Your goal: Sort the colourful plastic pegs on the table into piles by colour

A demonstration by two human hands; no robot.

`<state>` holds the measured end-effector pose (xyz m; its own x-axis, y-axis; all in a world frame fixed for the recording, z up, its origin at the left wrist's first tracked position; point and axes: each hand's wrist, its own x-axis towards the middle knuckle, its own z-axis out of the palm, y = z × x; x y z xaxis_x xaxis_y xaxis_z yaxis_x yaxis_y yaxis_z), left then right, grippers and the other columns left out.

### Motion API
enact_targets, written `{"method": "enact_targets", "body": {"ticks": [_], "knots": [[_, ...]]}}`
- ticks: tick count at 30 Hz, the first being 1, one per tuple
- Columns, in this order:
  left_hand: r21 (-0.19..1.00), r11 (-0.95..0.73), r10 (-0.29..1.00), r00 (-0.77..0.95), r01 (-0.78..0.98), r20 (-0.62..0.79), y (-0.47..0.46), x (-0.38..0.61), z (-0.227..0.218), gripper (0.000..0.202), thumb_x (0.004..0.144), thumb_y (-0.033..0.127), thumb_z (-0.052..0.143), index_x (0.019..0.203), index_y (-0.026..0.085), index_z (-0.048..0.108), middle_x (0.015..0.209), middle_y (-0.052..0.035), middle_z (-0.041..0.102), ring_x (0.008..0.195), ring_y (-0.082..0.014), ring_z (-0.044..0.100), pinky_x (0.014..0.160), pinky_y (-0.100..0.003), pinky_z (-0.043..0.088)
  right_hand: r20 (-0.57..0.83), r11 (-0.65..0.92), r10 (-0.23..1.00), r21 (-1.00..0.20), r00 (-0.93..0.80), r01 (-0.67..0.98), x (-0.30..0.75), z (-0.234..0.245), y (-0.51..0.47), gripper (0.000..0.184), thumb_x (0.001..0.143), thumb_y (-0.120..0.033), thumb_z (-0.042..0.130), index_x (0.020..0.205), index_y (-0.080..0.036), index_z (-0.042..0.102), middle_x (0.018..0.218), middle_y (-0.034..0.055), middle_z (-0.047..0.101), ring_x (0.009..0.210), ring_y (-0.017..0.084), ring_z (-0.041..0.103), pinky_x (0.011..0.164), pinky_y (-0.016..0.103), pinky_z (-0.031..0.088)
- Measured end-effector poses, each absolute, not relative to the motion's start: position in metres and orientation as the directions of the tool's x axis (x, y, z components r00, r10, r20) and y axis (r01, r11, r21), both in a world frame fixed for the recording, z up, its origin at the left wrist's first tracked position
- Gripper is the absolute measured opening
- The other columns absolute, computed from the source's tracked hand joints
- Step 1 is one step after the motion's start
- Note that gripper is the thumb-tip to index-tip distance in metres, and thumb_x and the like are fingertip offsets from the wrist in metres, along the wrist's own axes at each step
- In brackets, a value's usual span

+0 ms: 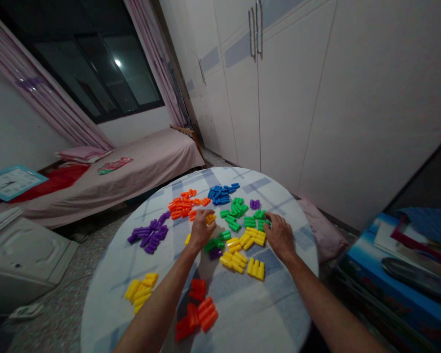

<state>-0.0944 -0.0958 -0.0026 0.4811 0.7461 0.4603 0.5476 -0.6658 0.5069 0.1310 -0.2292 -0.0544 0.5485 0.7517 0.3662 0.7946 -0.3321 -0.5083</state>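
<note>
While the view is running outward from the near edge of the round table [110, 260], the red pieces [197, 314] are lying closest to the body. They are sitting just right of the left forearm, long axes slanting away. A yellow heap [141, 289] is sitting well to the left of that arm.

Further out, the yellow rows [242, 257] are lying between the two wrists, most long axes pointing away from the body.

The left hand [201, 229] is curling narrow, fingertips closing on a single yellow piece [210, 218]. This piece is sticking out to the right of the knuckles, long axis roughly crosswise.

The right hand [279, 236] is lying flat and wide, fingers spread, gripping nothing. Its fingertips are touching the green pieces [250, 220] just ahead of them.

The yellow rows are lying just down-right of the left grip, about equally near to either hand.

Beyond the left grip, the orange pieces [182, 206] are sitting just past the fingertips, the purple pieces [150, 235] off to the left, and the blue pieces [220, 193] farthest out.
</note>
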Motion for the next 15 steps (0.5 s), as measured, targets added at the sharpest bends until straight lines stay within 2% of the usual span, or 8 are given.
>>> {"method": "enact_targets", "body": {"ticks": [3,6,11,15], "knots": [[0.509,-0.768,0.63,0.599,0.388,0.494,-0.132,-0.074,0.008,0.031,0.075,0.011,0.055,0.104,0.022,0.06,0.103,-0.0057,0.052,0.099,-0.0193,0.054,0.09,-0.036,0.047,0.365,-0.327,0.754,-0.512,0.545,0.795,0.131,-0.055,-0.229,0.031,0.085,-0.021,0.046,0.115,-0.018,0.054,0.111,0.0075,0.062,0.102,0.02,0.054,0.085,0.032,0.036],[0.478,-0.829,0.517,0.725,0.291,0.455,-0.168,-0.05,0.001,0.036,0.075,0.01,0.057,0.109,0.021,0.059,0.115,-0.0093,0.05,0.105,-0.0208,0.053,0.089,-0.035,0.048,0.377,-0.31,0.758,-0.51,0.533,0.802,0.132,-0.057,-0.228,0.031,0.085,-0.022,0.045,0.115,-0.018,0.054,0.11,0.0074,0.062,0.101,0.02,0.054,0.085,0.033,0.037],[0.311,-0.907,0.39,0.843,0.283,0.37,-0.192,-0.028,-0.025,0.032,0.079,0.017,0.058,0.11,0.022,0.06,0.119,-0.0121,0.052,0.107,-0.0246,0.053,0.087,-0.039,0.05,0.401,-0.28,0.76,-0.508,0.511,0.815,0.135,-0.061,-0.228,0.031,0.085,-0.023,0.045,0.115,-0.018,0.054,0.108,0.0074,0.063,0.098,0.02,0.055,0.084,0.033,0.037],[0.237,-0.942,0.311,0.881,0.237,0.357,-0.191,-0.03,-0.025,0.036,0.082,0.033,0.06,0.117,0.023,0.058,0.126,-0.0136,0.051,0.115,-0.0277,0.049,0.095,-0.046,0.045,0.397,-0.28,0.763,-0.507,0.509,0.815,0.134,-0.06,-0.229,0.03,0.086,-0.023,0.044,0.114,-0.018,0.054,0.108,0.0067,0.063,0.099,0.02,0.055,0.084,0.032,0.037]]}}
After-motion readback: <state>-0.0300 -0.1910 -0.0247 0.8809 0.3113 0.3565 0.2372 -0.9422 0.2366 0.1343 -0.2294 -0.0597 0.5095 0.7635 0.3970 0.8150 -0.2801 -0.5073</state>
